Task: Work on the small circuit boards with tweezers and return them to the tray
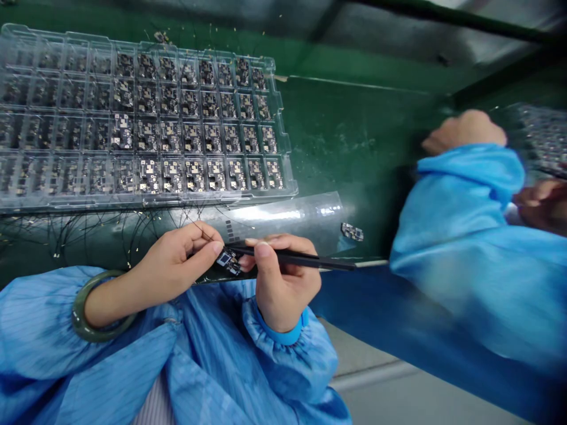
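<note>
My left hand [177, 265] pinches a small circuit board [229, 261] between thumb and fingers at the near edge of the green bench. My right hand [283, 277] grips thin black tweezers [305, 260], whose tips rest at the board; the tail of the tool points right. Both arms wear blue sleeves, and a green bangle [84, 316] circles my left wrist. A clear plastic tray [146, 203] with many small boards in its cells lies just beyond my hands.
Thin black wires [88, 230] lie scattered in front of the tray. One loose small board [352, 231] sits on a clear sheet [301, 215]. At right, a co-worker's blue sleeve [469, 236] and hand [465, 130] reach toward another tray [543, 139].
</note>
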Demonstrator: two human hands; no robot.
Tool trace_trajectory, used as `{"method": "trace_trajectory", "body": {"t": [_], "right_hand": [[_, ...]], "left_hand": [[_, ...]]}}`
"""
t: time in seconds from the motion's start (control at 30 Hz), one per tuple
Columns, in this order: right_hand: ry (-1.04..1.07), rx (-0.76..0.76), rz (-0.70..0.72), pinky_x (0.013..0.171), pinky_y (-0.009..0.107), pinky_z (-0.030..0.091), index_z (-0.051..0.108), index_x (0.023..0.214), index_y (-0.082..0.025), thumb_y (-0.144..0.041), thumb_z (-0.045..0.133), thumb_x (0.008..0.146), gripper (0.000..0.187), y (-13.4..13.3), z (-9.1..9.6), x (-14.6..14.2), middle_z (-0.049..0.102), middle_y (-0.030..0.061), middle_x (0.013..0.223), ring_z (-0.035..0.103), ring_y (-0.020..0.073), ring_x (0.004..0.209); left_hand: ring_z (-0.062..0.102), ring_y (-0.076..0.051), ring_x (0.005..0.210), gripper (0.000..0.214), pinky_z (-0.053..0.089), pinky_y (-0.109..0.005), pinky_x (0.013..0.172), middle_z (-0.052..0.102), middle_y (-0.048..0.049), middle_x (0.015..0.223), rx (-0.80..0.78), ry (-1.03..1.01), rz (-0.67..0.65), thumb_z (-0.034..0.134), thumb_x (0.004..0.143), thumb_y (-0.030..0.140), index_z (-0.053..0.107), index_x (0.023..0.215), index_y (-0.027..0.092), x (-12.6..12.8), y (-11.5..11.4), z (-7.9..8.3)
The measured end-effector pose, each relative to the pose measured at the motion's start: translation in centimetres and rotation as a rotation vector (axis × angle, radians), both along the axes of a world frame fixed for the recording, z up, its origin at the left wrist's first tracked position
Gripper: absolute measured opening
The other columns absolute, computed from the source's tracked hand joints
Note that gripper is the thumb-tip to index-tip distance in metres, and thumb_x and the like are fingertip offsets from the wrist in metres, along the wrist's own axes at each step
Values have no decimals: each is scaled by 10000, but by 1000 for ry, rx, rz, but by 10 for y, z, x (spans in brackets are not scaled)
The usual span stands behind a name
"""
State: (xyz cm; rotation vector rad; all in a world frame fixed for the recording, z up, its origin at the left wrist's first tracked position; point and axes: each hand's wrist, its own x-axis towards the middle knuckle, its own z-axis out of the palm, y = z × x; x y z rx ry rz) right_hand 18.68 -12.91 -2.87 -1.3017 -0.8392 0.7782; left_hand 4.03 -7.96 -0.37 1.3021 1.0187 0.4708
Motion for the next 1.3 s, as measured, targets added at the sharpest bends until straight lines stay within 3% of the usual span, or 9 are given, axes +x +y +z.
{"method": "trace_trajectory", "body": {"t": [0.37, 0.6, 0.7, 0.83, 1.0, 1.07, 1.17, 1.23, 1.3], "right_hand": [[-109, 38, -17, 415, 236, 553, 574, 840, -257, -301, 691, 830, 125, -1, -3, 0, 646, -38, 759, 649, 109, 493], [-198, 89, -27, 599, 333, 624, 583, 852, -270, -257, 690, 824, 112, -1, -7, 1, 648, -23, 735, 705, 175, 691], [-244, 95, -56, 550, 318, 601, 585, 843, -265, -272, 693, 819, 111, -2, -8, 0, 650, -21, 728, 687, 167, 651], [-172, 63, -114, 432, 266, 519, 576, 828, -255, -305, 671, 834, 107, 0, -5, -1, 633, -20, 728, 643, 141, 562], [-51, 207, -303, 482, 260, 484, 467, 654, -224, -354, 462, 949, 323, 6, 2, 5, 621, -10, 668, 592, 120, 534], [-53, 162, -240, 469, 243, 454, 536, 736, -224, -341, 451, 964, 270, 4, 3, 7, 671, -4, 755, 578, 105, 527], [-169, -8, 73, 515, 250, 472, 629, 920, -245, -343, 561, 919, 119, -1, 2, 8, 710, -9, 800, 584, 107, 545], [-279, -89, 210, 569, 262, 498, 652, 890, -242, -328, 626, 877, 90, -3, 2, 7, 699, -18, 740, 616, 125, 595], [-337, -107, 242, 559, 252, 495, 651, 824, -236, -297, 634, 872, 79, -4, 2, 5, 682, -27, 696, 622, 124, 594]], "left_hand": [[433, -93, 538, 190, 318, -196, 477, 491, 36, 608, -2, 20, 9, 514, 882, 350, 553, 835, 170, 0, 0, -1], [451, -95, 551, 199, 326, -198, 493, 511, 31, 623, -9, 10, -6, 492, 906, 351, 551, 853, 168, -1, -1, -2], [435, -91, 542, 192, 332, -196, 497, 503, 36, 620, -7, 9, -6, 502, 905, 349, 552, 854, 170, -1, -2, -2], [429, -86, 530, 186, 331, -190, 488, 504, 37, 613, 2, 5, -4, 509, 902, 340, 559, 852, 168, -2, -2, -2], [495, -101, 581, 169, 373, -204, 513, 552, 16, 654, 43, 11, 35, 508, 905, 316, 570, 856, 167, -2, -2, -2], [531, -109, 629, 152, 408, -214, 553, 586, 1, 701, 72, 0, 66, 516, 907, 300, 573, 864, 166, -2, -2, -2], [570, -119, 696, 130, 451, -227, 618, 618, -15, 762, 121, -40, 124, 526, 906, 277, 578, 869, 163, -2, -1, -1], [584, -120, 713, 120, 472, -231, 648, 622, -16, 769, 134, -79, 138, 527, 907, 264, 578, 868, 163, -2, -1, 0], [593, -119, 716, 107, 485, -230, 662, 624, -16, 772, 134, -119, 128, 532, 906, 252, 577, 869, 162, -3, -1, 1]]}}
